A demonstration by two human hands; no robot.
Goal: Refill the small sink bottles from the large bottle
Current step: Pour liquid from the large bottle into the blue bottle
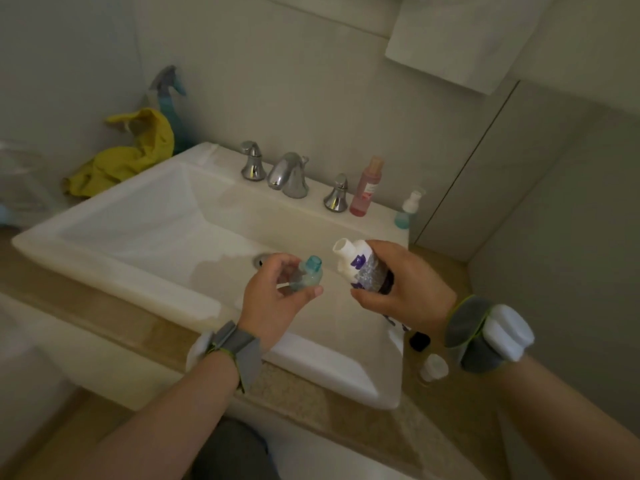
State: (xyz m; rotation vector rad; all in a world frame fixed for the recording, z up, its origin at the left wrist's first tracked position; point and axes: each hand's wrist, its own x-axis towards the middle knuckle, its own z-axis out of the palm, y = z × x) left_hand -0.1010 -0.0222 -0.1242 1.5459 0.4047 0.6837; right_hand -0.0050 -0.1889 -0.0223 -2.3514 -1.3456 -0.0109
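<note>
My left hand [273, 299] holds a small teal bottle [308, 277] with its cap off, over the sink basin [138, 216]. My right hand [405, 282] grips the large white bottle [360, 268] with a purple label. That bottle is tilted left and its open neck points towards the teal bottle, a short gap between them. No liquid shows between the two necks. A small pink bottle [365, 192] and a small teal pump bottle [408, 209] stand on the sink's back ledge at the right.
The faucet [289, 174] and its two handles stand at the back of the sink. A yellow cloth [128, 154] and a spray bottle [169, 98] lie at the back left. A dark cap [419, 341] and a white cap [434, 367] sit on the counter beside my right wrist.
</note>
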